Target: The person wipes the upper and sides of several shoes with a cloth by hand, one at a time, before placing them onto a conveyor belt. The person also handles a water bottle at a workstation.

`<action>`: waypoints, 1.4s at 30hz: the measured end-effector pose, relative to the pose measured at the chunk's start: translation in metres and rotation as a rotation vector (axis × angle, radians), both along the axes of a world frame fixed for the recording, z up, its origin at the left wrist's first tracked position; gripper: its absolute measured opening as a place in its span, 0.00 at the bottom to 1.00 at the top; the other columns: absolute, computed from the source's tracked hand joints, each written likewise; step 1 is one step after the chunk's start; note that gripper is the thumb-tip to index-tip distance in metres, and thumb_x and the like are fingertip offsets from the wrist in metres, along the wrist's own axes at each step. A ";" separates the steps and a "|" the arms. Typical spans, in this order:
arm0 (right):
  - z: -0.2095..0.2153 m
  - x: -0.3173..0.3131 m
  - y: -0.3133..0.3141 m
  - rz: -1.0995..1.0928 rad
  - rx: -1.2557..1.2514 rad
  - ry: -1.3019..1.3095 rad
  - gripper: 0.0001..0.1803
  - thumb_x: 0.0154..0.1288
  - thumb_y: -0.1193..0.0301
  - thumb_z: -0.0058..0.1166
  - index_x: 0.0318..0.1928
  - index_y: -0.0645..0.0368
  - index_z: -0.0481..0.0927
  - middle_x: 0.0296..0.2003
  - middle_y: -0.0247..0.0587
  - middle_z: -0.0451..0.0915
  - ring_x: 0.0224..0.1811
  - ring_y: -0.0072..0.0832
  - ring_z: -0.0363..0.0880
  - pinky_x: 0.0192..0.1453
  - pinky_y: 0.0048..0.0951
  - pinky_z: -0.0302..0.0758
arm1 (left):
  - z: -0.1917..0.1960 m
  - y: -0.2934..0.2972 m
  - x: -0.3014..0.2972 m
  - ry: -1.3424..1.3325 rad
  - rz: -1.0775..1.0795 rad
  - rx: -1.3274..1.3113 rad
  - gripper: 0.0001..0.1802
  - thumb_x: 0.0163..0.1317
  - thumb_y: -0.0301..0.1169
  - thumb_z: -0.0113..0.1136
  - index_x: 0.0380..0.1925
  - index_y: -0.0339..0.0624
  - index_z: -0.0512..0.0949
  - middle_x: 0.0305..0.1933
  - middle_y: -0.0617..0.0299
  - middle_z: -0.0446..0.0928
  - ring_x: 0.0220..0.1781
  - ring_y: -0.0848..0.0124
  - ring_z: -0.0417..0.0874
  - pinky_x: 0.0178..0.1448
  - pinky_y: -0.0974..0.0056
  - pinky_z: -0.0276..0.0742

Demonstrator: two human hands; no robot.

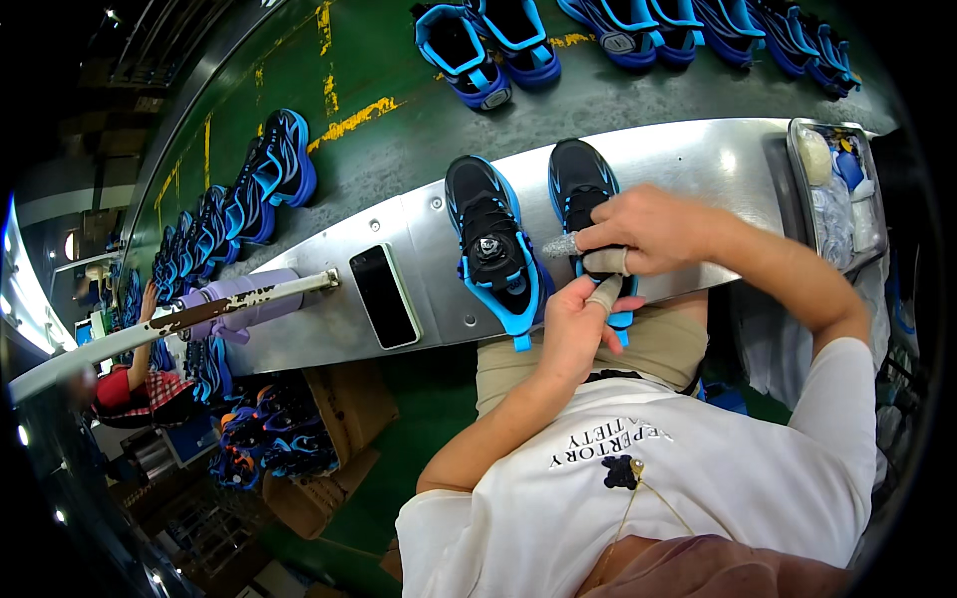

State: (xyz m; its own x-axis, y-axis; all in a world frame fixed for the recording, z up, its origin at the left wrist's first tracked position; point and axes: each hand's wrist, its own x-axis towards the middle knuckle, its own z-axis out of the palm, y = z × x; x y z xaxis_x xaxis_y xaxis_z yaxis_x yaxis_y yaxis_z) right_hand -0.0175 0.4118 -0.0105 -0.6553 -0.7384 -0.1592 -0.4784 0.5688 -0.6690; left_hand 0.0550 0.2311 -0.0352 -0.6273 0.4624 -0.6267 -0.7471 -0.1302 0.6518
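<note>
Two black sneakers with bright blue trim lie toes away from me on the metal ledge. The left sneaker (485, 214) has a round dial on its tongue, and nobody touches it. The right sneaker (580, 177) is under both of my hands, which hide most of its opening. My right hand (653, 231) is curled over its tongue, with coverings on some fingers, one of them silvery. My left hand (581, 327), one digit wrapped in beige, is closed at the heel end, close to the right fingertips. Any small part between the fingers is hidden.
A phone (386, 297) lies left of the sneakers, near a lilac bottle (239, 307) and a worn metal bar (239, 299). At right stands a metal tray (800, 189) of small bagged parts. More sneakers (289, 159) line the green surface beyond; a co-worker (140, 389) is far left.
</note>
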 end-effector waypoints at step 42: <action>-0.028 0.016 0.025 -0.200 -0.110 0.060 0.16 0.63 0.59 0.53 0.45 0.56 0.79 0.26 0.48 0.77 0.30 0.43 0.79 0.34 0.43 0.73 | -0.011 0.022 -0.004 -0.001 0.008 0.037 0.13 0.69 0.31 0.49 0.46 0.31 0.74 0.46 0.54 0.78 0.49 0.64 0.83 0.20 0.72 0.76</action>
